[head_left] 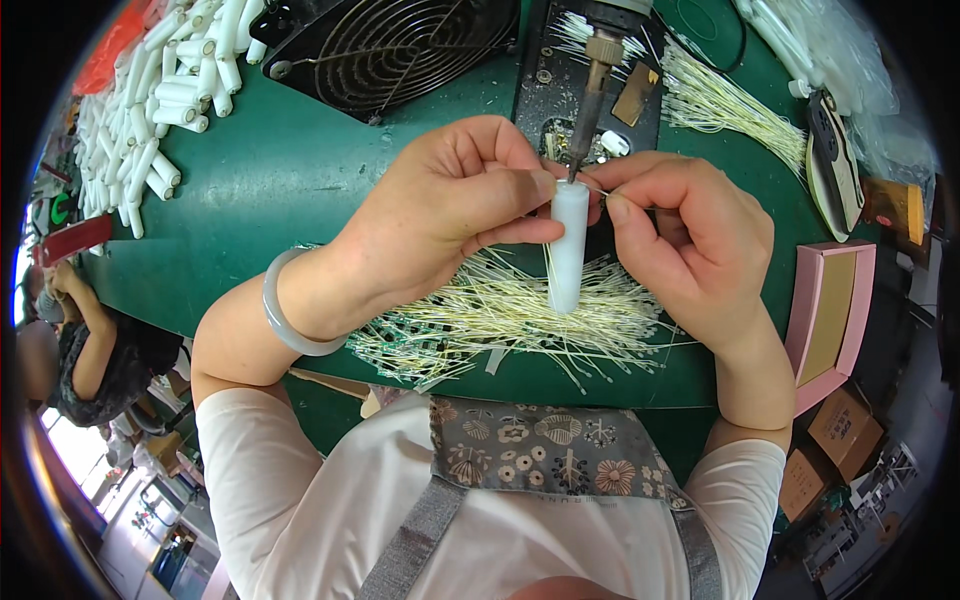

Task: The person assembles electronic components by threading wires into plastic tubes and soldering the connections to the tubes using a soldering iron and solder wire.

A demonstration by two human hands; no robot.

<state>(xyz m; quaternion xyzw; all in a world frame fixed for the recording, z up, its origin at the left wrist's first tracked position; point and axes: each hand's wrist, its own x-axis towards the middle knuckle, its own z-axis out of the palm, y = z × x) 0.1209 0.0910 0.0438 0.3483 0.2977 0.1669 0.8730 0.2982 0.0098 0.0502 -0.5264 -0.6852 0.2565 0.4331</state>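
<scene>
White cylinder (568, 255) stood nearly upright in front of the person, above the worktop (255, 205), its upper end pinched in the grip of the left hand (440, 200). Beside it, the thumb and forefinger of the right hand (700, 225) pinched a thin wire (601, 190) that ran toward the cylinder's top. A soldering iron (591, 100) pointed down from above, its tip at that same end; whether it touched was too small to tell.

Below the hands, a broad heap of pale wires (560, 335) spread across the worktop. Beyond the cylinder lay a black tray (536, 95), with a fan with a round grille (400, 50) to its left and a second bundle of wires (735, 100) to its right. Many more white cylinders (150, 110) were piled at the far left. A pink box (801, 345) stood at the right edge, and another person (88, 365) sat at the left.
</scene>
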